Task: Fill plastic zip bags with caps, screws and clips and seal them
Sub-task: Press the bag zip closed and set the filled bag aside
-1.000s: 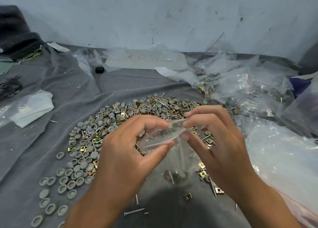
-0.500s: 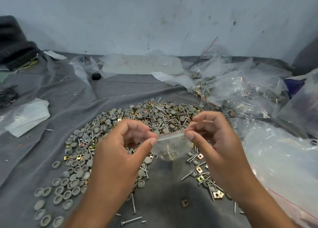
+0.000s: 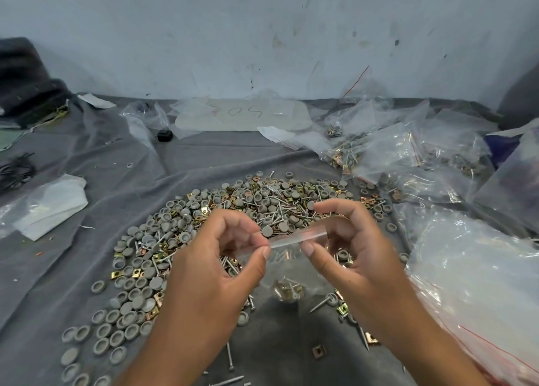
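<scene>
A grey cloth (image 3: 96, 164) is spread wide, with filled bags (image 3: 388, 158) heaped toward its right edge and a pile of caps, screws and clips (image 3: 233, 210) at its middle. Above that pile a small zip bag (image 3: 291, 257) is held — its top strip pinched by the left hand (image 3: 215, 257) and the right hand (image 3: 350, 251).

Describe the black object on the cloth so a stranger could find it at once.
Start at the grey cloth under the wall, then find the pale sheet with handwriting at the back. Just left of that sheet's near corner, beside a crumpled clear bag, sits the small black object. It is the only dark, compact lump among clear plastic.
</scene>
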Motion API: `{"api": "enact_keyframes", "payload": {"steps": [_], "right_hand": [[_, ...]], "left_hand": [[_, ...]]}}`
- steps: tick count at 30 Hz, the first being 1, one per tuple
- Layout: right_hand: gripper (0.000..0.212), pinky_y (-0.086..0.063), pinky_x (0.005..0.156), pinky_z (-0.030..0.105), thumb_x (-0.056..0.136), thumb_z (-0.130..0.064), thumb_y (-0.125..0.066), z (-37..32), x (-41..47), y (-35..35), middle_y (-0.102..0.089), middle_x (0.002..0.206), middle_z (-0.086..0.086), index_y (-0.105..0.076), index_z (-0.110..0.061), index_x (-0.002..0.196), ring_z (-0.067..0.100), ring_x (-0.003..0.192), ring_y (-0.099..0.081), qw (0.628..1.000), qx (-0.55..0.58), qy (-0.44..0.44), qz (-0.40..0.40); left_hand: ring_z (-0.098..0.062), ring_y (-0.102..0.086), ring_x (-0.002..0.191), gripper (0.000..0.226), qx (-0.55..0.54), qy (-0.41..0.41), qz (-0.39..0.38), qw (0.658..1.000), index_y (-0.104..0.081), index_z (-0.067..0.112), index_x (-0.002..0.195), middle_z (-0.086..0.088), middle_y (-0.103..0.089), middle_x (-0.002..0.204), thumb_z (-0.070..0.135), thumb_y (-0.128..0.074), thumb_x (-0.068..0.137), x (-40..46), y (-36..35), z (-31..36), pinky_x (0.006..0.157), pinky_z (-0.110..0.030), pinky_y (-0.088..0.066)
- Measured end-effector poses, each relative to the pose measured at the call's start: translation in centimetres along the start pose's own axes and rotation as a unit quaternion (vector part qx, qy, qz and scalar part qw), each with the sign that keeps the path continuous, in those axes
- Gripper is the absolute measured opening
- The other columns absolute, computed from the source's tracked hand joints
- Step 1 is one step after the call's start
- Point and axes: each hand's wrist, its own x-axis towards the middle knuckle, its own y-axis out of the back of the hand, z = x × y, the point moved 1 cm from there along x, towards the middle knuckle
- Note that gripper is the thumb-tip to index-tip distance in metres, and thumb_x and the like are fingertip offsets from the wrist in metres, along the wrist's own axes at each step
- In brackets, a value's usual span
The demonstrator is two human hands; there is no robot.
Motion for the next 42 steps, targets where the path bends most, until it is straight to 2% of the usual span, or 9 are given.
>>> {"api": "enact_keyframes", "payload": {"steps": [6,11,14,19,23,26,30,34,42], "right_hand": [[0.036,-0.056,0.081,0.047,0.085,-0.051,-0.070,-0.4,0.0,-0.3,-0.074,0.101,-0.012,-0.052,-0.050,0.117,0.016,0.097,-0.070,1.000,0.028,0.013,-0.002],[0.029,-0.057,0.077,0.027,0.086,-0.046,-0.070,-0.5,0.0,-0.5,-0.073,0.100,-0.009,-0.054,-0.048,0.111,0.015,0.095,-0.070,0.999,0.051,0.011,0.005],[0.033,-0.055,0.079,0.025,0.087,-0.045,-0.071,-0.6,-0.2,-0.8,-0.072,0.101,-0.008,-0.054,-0.047,0.116,0.014,0.094,-0.069,0.998,0.061,0.014,-0.012],[0.040,-0.054,0.080,0.020,0.084,-0.045,-0.075,-0.6,-0.2,-1.0,-0.074,0.102,-0.008,-0.054,-0.045,0.118,0.017,0.099,-0.071,0.998,0.058,0.019,-0.016],[0.032,-0.054,0.069,0.016,0.086,-0.034,-0.075,-0.9,-0.2,-0.9,-0.073,0.097,-0.006,-0.056,-0.042,0.110,0.011,0.088,-0.071,0.996,0.088,0.019,0.020],[0.032,-0.055,0.067,0.018,0.087,-0.022,-0.075,-0.9,0.0,-0.6,-0.072,0.095,-0.002,-0.058,-0.039,0.107,0.011,0.085,-0.069,0.992,0.123,0.006,0.030],[0.033,-0.056,0.071,0.022,0.084,-0.035,-0.074,-1.1,0.0,-0.4,-0.072,0.098,-0.004,-0.058,-0.042,0.111,0.012,0.089,-0.069,0.993,0.119,-0.006,0.005],[0.048,-0.056,0.082,0.021,0.077,-0.047,-0.082,-1.4,0.1,-0.5,-0.076,0.098,-0.005,-0.058,-0.046,0.118,0.014,0.095,-0.073,0.995,0.097,-0.003,-0.018],[0.049,-0.058,0.073,0.024,0.066,-0.039,-0.090,-1.1,0.6,0.1,-0.077,0.095,0.008,-0.064,-0.039,0.107,0.019,0.089,-0.075,0.976,0.207,-0.061,0.013]], "left_hand": [[-0.018,-0.069,0.086,0.025,-0.003,-0.017,-0.004,1.000,-0.049,0.038,0.086,0.010,-0.071,0.091,0.029,-0.071,0.082,-0.1,0.0,0.5,0.062,-0.042,-0.056],[-0.015,-0.070,0.092,0.023,-0.029,-0.024,-0.006,0.999,-0.054,0.042,0.092,0.011,-0.073,0.096,0.042,-0.073,0.078,-0.3,-0.5,1.0,0.075,-0.032,-0.056],[-0.015,-0.071,0.088,0.023,-0.021,-0.025,-0.002,0.999,-0.052,0.038,0.089,0.009,-0.073,0.091,0.041,-0.073,0.079,-0.3,-0.6,1.2,0.071,-0.029,-0.055],[-0.017,-0.072,0.084,0.031,-0.001,-0.021,0.002,1.000,-0.046,0.028,0.090,0.009,-0.075,0.089,0.026,-0.076,0.081,-0.3,-0.6,1.1,0.070,-0.034,-0.055],[-0.009,-0.073,0.088,0.033,-0.036,0.011,0.016,0.999,-0.050,0.038,0.093,0.013,-0.077,0.091,0.044,-0.077,0.076,-0.2,-0.5,1.2,0.078,-0.039,-0.057],[-0.013,-0.074,0.087,0.038,-0.070,0.034,0.029,0.997,-0.051,0.038,0.090,0.007,-0.078,0.087,0.047,-0.081,0.069,0.0,-0.3,1.3,0.083,-0.050,-0.056],[-0.010,-0.076,0.086,0.039,-0.069,0.055,0.020,0.996,-0.049,0.033,0.082,0.007,-0.078,0.080,0.044,-0.084,0.069,0.0,0.1,1.5,0.088,-0.059,-0.050],[-0.007,-0.076,0.081,0.037,-0.060,0.060,0.013,0.996,-0.057,0.034,0.083,0.011,-0.077,0.077,0.045,-0.084,0.060,0.1,0.4,1.7,0.085,-0.052,-0.052],[-0.020,-0.074,0.077,0.036,-0.143,0.068,0.018,0.987,-0.057,0.032,0.085,-0.004,-0.079,0.085,0.033,-0.085,0.063,0.5,0.4,0.7,0.065,-0.026,-0.056]]}}
